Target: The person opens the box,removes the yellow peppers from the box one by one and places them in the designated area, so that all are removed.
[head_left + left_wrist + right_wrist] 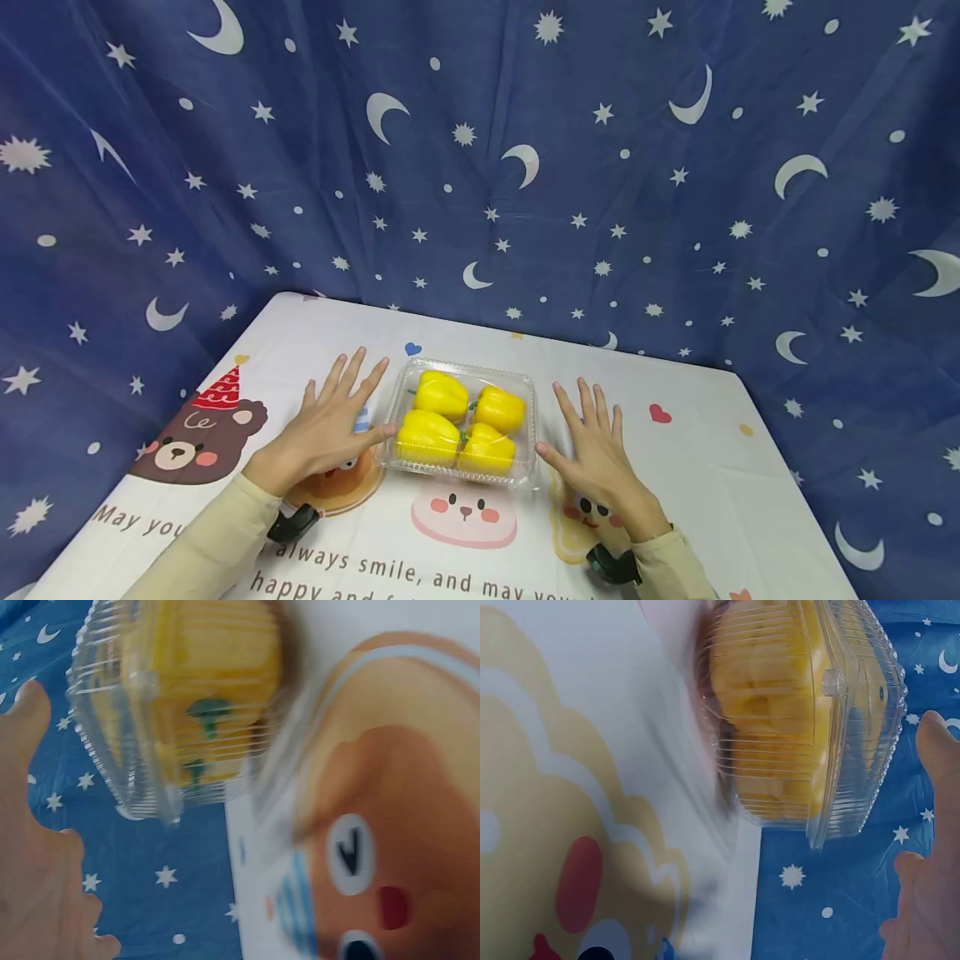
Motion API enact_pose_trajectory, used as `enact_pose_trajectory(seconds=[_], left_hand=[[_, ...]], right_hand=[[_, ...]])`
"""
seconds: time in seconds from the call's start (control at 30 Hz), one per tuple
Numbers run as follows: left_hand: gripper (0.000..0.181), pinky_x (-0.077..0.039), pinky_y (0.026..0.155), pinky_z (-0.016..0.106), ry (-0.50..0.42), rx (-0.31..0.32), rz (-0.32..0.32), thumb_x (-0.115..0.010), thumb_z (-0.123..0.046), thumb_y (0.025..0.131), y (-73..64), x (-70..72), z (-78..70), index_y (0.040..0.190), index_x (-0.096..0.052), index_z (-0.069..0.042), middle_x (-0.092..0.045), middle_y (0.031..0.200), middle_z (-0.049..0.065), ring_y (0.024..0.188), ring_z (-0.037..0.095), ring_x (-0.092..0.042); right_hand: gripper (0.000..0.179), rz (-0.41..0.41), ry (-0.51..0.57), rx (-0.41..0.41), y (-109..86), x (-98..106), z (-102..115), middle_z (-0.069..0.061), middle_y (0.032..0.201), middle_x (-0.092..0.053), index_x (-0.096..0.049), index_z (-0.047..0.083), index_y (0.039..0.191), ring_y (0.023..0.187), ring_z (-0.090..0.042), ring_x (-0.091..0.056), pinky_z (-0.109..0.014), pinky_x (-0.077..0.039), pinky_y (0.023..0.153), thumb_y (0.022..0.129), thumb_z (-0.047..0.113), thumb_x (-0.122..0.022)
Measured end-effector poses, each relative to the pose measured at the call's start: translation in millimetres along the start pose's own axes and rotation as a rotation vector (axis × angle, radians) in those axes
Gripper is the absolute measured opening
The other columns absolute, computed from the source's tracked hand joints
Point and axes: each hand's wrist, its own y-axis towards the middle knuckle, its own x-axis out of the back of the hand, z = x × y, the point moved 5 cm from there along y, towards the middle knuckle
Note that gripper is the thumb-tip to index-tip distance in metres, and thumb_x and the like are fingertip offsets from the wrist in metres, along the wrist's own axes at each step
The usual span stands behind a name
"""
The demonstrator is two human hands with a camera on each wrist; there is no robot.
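A clear plastic clamshell box [463, 478] with its lid down sits on the table, and several yellow bell peppers [427, 437] with green stems lie inside it. My left hand [330, 425] is spread flat at the box's left side, its thumb tip right at the box edge. On the opposite side my right hand [596, 450] is spread too, thumb pointing toward the box. Neither hand holds anything. In the left wrist view the box wall [202, 712] shows ribbed sides; the right wrist view shows the box [780, 750] from its other side.
A white tablecloth [600, 367] printed with cartoon faces, hearts and lettering covers the table. A dark blue curtain [480, 208] with moons and stars hangs behind and at the sides. Black bands [294, 523] sit at both wrists.
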Motion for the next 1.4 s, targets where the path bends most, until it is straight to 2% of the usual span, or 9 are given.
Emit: enact_pose_trajectory(seconds=[0.3,0.63,0.8,0.93,1.17,1.4], left_hand=[[0.093,-0.018,0.114,0.08,-0.052,-0.053,0.018,-0.054,-0.066,0.094,-6.4,-16.4,5.6,0.165,-0.007,-0.028,0.001,0.173,0.011,0.157,0.045,-0.008],[0.094,-0.021,0.119,0.074,-0.137,-0.118,0.027,-0.055,-0.06,0.096,-12.7,-26.3,2.2,0.165,-0.008,-0.018,-0.006,0.173,0.012,0.157,0.043,-0.013],[0.098,-0.023,0.122,0.067,-0.209,-0.115,0.053,-0.058,-0.059,0.095,-16.1,-30.1,-0.4,0.164,-0.007,-0.014,-0.007,0.172,0.011,0.157,0.042,-0.016],[0.1,-0.025,0.121,0.067,-0.269,-0.102,0.086,-0.061,-0.059,0.094,-18.1,-33.1,-3.3,0.164,-0.005,-0.014,-0.005,0.173,0.008,0.158,0.04,-0.014],[0.107,-0.026,0.122,0.064,-0.367,-0.102,0.146,-0.071,-0.05,0.09,-19.3,-41.9,-10.2,0.164,-0.004,-0.012,-0.002,0.173,0.012,0.157,0.04,-0.013],[0.109,-0.023,0.123,0.063,-0.419,-0.1,0.153,-0.075,-0.042,0.089,-19.7,-48.6,-10.2,0.164,-0.002,-0.01,0.002,0.172,0.015,0.158,0.041,-0.01]], right_hand=[[0.089,0.013,0.065,0.041,-1.7,-5.8,7.2,-0.013,0.171,-0.017,-0.018,0.026,0.164,0.157,-0.046,-0.008,-0.075,-0.001,0.12,0.091,0.058,-0.059],[0.088,0.044,0.144,0.047,-8.6,-14.6,12.3,-0.014,0.169,-0.022,-0.02,0.023,0.163,0.157,-0.046,-0.009,-0.074,-0.006,0.12,0.092,0.053,-0.061],[0.088,0.062,0.16,0.04,-13.1,-20.8,12.4,-0.013,0.169,-0.023,-0.019,0.022,0.164,0.157,-0.046,-0.011,-0.074,-0.009,0.121,0.092,0.05,-0.062],[0.089,0.083,0.186,0.035,-15.9,-24.8,14.1,-0.014,0.169,-0.023,-0.019,0.021,0.164,0.155,-0.048,-0.014,-0.076,-0.01,0.119,0.091,0.05,-0.063],[0.097,0.148,0.225,-0.004,-19.3,-29.4,17.3,-0.012,0.17,-0.02,-0.014,0.018,0.164,0.157,-0.046,-0.009,-0.076,-0.009,0.12,0.09,0.057,-0.062],[0.105,0.198,0.279,-0.045,-22.2,-36.4,18.9,-0.01,0.171,-0.016,-0.01,0.022,0.165,0.159,-0.041,-0.005,-0.075,-0.01,0.121,0.086,0.058,-0.07]])
